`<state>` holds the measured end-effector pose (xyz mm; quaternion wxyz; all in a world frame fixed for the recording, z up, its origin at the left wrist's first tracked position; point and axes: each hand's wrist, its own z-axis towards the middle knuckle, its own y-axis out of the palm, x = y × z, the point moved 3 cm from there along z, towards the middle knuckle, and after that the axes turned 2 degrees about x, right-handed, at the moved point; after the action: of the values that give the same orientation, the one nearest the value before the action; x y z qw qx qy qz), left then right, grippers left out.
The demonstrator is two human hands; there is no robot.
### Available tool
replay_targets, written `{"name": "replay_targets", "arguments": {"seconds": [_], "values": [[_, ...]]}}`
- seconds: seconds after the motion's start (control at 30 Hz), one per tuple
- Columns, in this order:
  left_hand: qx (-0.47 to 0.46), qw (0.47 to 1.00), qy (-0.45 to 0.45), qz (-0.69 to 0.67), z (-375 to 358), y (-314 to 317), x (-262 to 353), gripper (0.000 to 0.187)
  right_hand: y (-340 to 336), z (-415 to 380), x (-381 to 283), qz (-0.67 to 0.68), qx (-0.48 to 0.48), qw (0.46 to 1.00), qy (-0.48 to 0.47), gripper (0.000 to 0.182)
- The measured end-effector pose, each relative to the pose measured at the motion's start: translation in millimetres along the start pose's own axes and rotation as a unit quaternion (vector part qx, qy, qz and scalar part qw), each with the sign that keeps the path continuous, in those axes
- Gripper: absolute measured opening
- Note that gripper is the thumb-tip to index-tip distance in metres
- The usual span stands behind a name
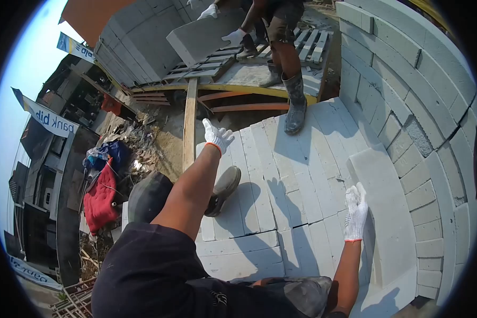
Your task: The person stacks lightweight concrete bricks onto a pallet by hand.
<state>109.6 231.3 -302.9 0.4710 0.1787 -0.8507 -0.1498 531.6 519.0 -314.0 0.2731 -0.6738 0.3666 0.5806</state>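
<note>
Left hand (217, 135), left of centre: spread, empty. Right hand (355, 213), lower right: open beside pale block (389, 212), contact unclear. Best kept flat, fingertips clear underneath.

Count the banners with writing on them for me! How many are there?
3, all on the left: a top banner near the orange roof, a middle banner below it, and a bottom banner near the picture's dark edge. More may be hidden.
</note>
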Motion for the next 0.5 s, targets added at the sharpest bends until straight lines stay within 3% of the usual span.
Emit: {"name": "replay_targets", "arguments": {"seconds": [0.03,0.1,0.17,0.23,0.3,0.37,0.4,0.43,0.47,0.5], "values": [[0.051,0.997,0.065,0.004,-13.5,0.1,40.0,0.103,21.1,-0.9,-28.8,-0.054,-0.026,0.997,-0.053,0.077],[0.092,0.993,0.067,0.039,22.8,-22.7,96.5,0.101,64.6,-10.5,-80.2,-0.144,-0.067,0.978,-0.138,0.098],[0.057,0.993,0.09,0.053,33.7,-3.8,111.2,0.103,112.2,-29.8,-128.9,-0.325,-0.05,0.876,-0.352,0.122],[-0.052,0.998,0.033,0.031,49.3,22.8,103.6,0.118,162.5,-40.7,-170.1,-0.386,-0.046,0.816,-0.427,0.139],[-0.114,0.993,-0.004,0.016,55.2,54.5,88.3,0.122,209.4,-24.0,-195.3,-0.422,0.018,0.787,-0.449,0.145],[-0.195,0.979,-0.059,-0.01,52.1,82.3,72.2,0.124,239.6,8.9,-201.7,-0.359,0.055,0.837,-0.409,0.144],[-0.24,0.968,-0.067,-0.02,54.4,96.2,66.4,0.126,243.7,15.2,-202.7,-0.152,-0.037,0.933,-0.323,0.136],[-0.226,0.967,-0.094,-0.076,46.9,115.3,64.2,0.125,241.7,17.0,-203.1,-0.157,0.003,0.938,-0.308,0.136],[-0.308,0.942,-0.089,-0.1,66.7,125.2,63.1,0.119,233.2,9.6,-201.9,-0.165,0.017,0.906,-0.389,0.127],[-0.363,0.929,0.003,-0.079,56.4,133.5,66.0,0.112,218.5,-6.9,-195.1,-0.185,0.035,0.869,-0.458,0.119]]}}
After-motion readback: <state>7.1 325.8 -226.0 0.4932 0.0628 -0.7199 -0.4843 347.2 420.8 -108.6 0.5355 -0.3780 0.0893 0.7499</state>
